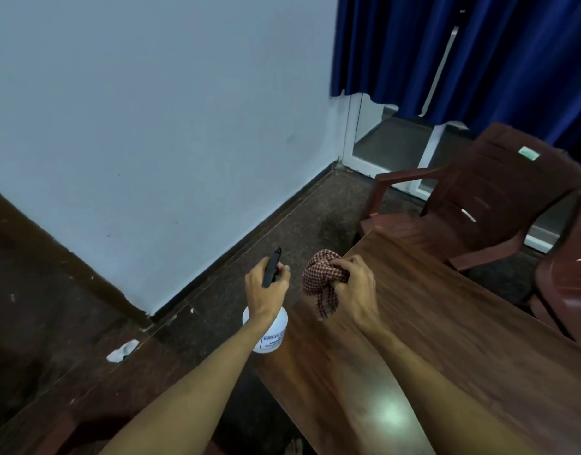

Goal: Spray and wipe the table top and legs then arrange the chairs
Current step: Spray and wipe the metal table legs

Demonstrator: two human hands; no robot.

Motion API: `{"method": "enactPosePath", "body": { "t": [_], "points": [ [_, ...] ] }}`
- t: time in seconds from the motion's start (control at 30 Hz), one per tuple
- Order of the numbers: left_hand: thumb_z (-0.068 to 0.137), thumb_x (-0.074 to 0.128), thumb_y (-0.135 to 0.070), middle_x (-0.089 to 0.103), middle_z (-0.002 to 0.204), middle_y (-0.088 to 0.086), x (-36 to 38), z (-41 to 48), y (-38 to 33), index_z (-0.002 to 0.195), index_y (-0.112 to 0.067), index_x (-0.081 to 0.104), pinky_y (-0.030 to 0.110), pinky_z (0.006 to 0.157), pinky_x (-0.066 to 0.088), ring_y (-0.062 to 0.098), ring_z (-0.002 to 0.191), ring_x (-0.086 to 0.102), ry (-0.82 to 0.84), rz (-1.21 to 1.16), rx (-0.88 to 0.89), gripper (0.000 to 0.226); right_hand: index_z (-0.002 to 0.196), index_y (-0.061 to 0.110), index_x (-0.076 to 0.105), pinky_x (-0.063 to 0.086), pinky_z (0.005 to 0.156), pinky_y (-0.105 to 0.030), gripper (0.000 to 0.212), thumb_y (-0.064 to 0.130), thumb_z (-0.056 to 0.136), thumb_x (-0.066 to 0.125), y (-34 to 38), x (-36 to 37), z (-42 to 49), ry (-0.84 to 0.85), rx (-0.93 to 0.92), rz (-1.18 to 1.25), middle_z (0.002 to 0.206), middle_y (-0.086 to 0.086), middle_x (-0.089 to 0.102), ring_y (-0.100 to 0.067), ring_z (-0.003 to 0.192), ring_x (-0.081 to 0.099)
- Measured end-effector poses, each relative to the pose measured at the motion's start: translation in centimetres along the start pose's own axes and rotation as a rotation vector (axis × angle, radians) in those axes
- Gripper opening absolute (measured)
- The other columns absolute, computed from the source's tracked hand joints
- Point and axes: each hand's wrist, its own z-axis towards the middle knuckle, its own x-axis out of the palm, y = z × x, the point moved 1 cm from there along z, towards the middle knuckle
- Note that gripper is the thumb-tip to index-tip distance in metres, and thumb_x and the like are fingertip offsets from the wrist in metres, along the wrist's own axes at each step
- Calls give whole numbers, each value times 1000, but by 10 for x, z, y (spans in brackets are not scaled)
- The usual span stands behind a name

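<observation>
A dark wooden table (463, 323) runs from the lower middle toward the right. My left hand (264, 290) grips the black trigger head of a white spray bottle (269, 333), held just off the table's left edge over the floor. My right hand (354, 287) holds a bunched red-and-white checked cloth (318, 280) at the table's far left edge. A brown plastic armchair (479, 205) stands at the table's far end. A second brown chair (568, 274) sits along the right side, partly cut off by the frame.
A pale wall (151, 126) with a dark skirting strip runs along the left. Blue curtains (479, 50) hang over a white-framed glass door (391, 149) behind the chairs. A narrow strip of dark speckled floor (282, 231) lies between wall and table. Dark wooden furniture (85, 389) sits lower left.
</observation>
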Motion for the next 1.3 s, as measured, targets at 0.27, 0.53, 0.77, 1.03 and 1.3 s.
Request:
{"method": "enactPosePath", "body": {
  "t": [0.27, 0.53, 0.77, 1.03, 1.3],
  "points": [
    [91, 75, -16, 68, 69, 1, 10, 39, -13, 81, -17, 67, 46, 61, 63, 19, 61, 68, 45, 4, 57, 12, 115, 13, 74, 47, 85, -25, 48, -7, 73, 62, -2, -8, 28, -95, 44, 53, 103, 3, 59, -15, 97, 59],
    [91, 74, -16, 69, 71, 1, 22, 91, -5, 83, -17, 68, 47, 64, 64, 20, 62, 69, 167, -16, 78, 10, 117, 13, 73, 49, 85, -27, 50, -9, 74, 60, 4, 14, 60, -162, 110, 31, 102, 4, 57, -11, 94, 56],
    [89, 74, -12, 69, 68, 0, 35, 184, 20, 78, -17, 68, 48, 60, 62, 22, 60, 68, 344, -48, 166, 13, 117, 14, 73, 52, 88, -30, 53, -8, 71, 61, 16, 55, 104, -318, 271, -43, 103, 6, 57, -13, 98, 59],
    [89, 74, -11, 67, 66, 3, 50, 262, 17, 78, -15, 68, 41, 59, 59, 22, 60, 66, 634, -69, 271, 13, 118, 17, 72, 54, 83, -27, 46, -4, 77, 67, 41, 68, 119, -552, 483, -73, 104, 6, 58, -10, 95, 59],
    [90, 72, -10, 65, 66, 8, 108, 284, 5, 77, -14, 66, 41, 61, 55, 29, 62, 64, 844, -79, 327, 15, 123, 19, 68, 51, 78, -31, 44, 4, 82, 65, 10, 61, 109, -672, 698, -182, 108, 3, 58, -19, 96, 61]
  ]
}}
